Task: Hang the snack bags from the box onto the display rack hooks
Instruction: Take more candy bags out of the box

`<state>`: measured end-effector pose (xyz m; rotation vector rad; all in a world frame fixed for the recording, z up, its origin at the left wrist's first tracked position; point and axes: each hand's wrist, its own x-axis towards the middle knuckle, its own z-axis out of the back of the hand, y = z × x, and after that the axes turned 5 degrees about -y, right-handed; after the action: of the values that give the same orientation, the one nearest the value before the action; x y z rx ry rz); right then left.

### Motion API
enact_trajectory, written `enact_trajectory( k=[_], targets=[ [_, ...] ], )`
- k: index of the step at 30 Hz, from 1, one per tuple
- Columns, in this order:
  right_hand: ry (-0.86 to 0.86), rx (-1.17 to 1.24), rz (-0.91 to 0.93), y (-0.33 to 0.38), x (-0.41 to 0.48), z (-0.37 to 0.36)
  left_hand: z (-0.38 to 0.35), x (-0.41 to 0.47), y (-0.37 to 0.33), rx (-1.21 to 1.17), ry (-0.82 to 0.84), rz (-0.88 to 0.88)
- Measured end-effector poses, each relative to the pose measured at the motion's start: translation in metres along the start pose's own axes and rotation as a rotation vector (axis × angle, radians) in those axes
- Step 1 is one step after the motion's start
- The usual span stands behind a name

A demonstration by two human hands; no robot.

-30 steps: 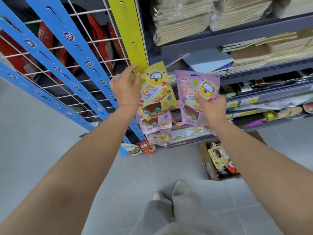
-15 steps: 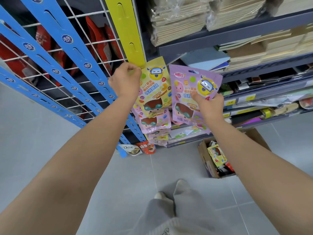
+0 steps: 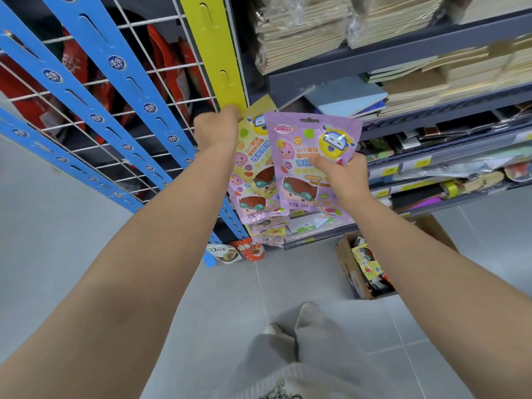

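- Wire rack [image 3: 172, 67] w/ yellow strip [image 3: 214, 53] running down its front. The strip's free slots are all above the left hand, so the next bag prob. goes on the tab nearest the hand.
- Yellow bag [image 3: 252, 151] sits at the strip's lower end, top edge against it. To seat it well, line the bag's hang hole up w/ the tab and slide it fully on, then test w/ a light tug before letting go. Can't tell if it's hooked yet.
- Purple bag [image 3: 299, 145] is held upright, overlapping the yellow one's right side, hang hole at top. Best kept clear of the strip till the yellow one is set.
- Left hand [image 3: 216, 132]: fingers clenched at the yellow bag's top corner, seemingly pinching it; fingertips hidden.
- Right hand [image 3: 344, 175]: thumb [image 3: 318, 162] on the front, grasping the purple bag mid-body.
- Hung bags [image 3: 256, 208] overlap in a column below.
- Shelves [image 3: 403, 50], right: wrapped stacks of notebooks, misc. stationery.
- Box [image 3: 344, 260] on the floor, open, approx. half full: one more yellow bag on top, dark packs under it.
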<state>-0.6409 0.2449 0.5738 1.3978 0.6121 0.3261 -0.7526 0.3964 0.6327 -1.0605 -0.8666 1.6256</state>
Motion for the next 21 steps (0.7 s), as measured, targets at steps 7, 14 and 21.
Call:
enact_trajectory(
  k=[7,14,21],
  targets=[
    [0.040,-0.021,-0.014,0.003,-0.001,-0.002,0.008,0.003,0.021,0.495,-0.101,-0.460],
    [0.146,-0.082,-0.021,0.011,0.000,-0.013,0.033,0.010,0.024,0.212,-0.011,-0.815],
    [0.258,-0.127,-0.008,0.027,-0.007,-0.042,0.043,-0.005,0.025,0.519,0.060,-1.049]
  ],
)
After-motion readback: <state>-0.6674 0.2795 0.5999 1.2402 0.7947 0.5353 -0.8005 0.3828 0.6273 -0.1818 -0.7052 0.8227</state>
